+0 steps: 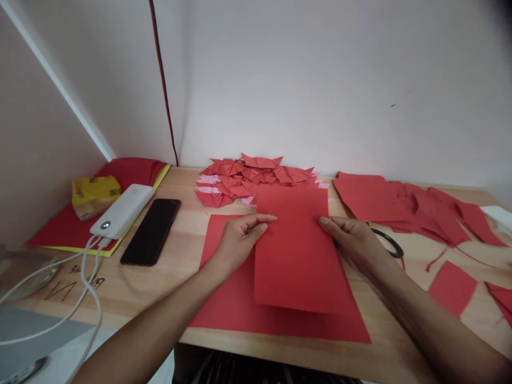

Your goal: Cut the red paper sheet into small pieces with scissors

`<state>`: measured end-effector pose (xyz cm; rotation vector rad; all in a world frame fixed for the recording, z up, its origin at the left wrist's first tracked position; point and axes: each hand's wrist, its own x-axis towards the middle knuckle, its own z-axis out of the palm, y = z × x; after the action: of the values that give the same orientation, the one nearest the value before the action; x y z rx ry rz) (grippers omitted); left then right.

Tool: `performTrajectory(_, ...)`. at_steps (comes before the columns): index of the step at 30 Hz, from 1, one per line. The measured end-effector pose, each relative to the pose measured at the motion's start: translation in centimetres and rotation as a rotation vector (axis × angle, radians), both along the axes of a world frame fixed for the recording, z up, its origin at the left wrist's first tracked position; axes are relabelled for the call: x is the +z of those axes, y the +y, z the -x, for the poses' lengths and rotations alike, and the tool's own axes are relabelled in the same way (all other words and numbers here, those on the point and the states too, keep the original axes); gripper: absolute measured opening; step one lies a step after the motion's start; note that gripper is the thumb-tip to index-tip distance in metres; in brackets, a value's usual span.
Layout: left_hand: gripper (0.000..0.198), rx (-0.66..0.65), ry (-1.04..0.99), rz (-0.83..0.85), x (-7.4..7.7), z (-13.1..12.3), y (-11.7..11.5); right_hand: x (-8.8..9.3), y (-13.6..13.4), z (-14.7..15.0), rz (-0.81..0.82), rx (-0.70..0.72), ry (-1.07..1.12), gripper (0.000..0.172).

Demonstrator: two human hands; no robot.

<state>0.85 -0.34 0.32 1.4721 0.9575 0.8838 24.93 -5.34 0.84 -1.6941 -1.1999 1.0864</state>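
Note:
My left hand (242,239) has its thumb and index finger at the left edge of a red paper sheet (295,256), gripping it. On the opposite edge, my right hand (356,237) pinches the same sheet, thumb on the front and the other fingers behind. The held sheet is rectangular, raised and tilted toward me. Beneath it, a larger red paper sheet (226,312) lies flat on the wooden table (176,296). Just beyond the held sheet is a pile of folded red and pink paper pieces (256,176), partly hidden by it.
At left lie a black phone (151,232), a white power bank (125,212) with cables, a yellow packet (94,196) and red and yellow sheets (52,226). Cut red papers (372,197) and a black scissors handle (389,242) are at right. The wall (320,80) stands behind.

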Motion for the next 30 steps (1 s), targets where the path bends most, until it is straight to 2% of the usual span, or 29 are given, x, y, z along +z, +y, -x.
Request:
performTrajectory(3, 0.023, 0.086, 0.014, -0.019, 0.0, 0.0, 0.1, -0.2, 0.0, 0.0, 0.032, 0.072, 0.008, 0.047)
performTrajectory(5, 0.023, 0.121, 0.018, -0.045, 0.1, 0.0, 0.1, -0.1, 0.0, 0.1, 0.005, 0.06, -0.039, 0.048)
performTrajectory(8, 0.023, 0.147, 0.032, -0.09, 0.3, 0.0, 0.0, 0.1, 0.0, 0.2, -0.017, 0.049, -0.084, 0.048)
performTrajectory(13, 0.022, 0.206, 0.036, -0.103, 0.4, 0.1, 0.1, 0.2, -0.1, 0.2, -0.027, 0.17, -0.054, 0.049)
performTrajectory(16, 0.022, 0.223, 0.038, -0.112, 0.3, 0.2, 0.3, 0.0, -0.1, 0.1, -0.064, 0.157, -0.098, 0.048)
performTrajectory(22, 0.022, 0.276, 0.022, -0.155, -0.1, 0.4, 0.7, -0.1, 0.0, 0.3, 0.03, 0.289, -0.086, 0.047)
performTrajectory(26, 0.022, 0.277, -0.001, -0.121, -0.5, 0.6, 0.8, 0.2, -0.1, 0.5, -0.016, 0.274, -0.114, 0.048)
performTrajectory(30, 0.024, 0.312, -0.027, -0.122, -0.5, 0.8, 1.1, -0.3, -0.2, 0.4, 0.059, 0.33, -0.119, 0.047)
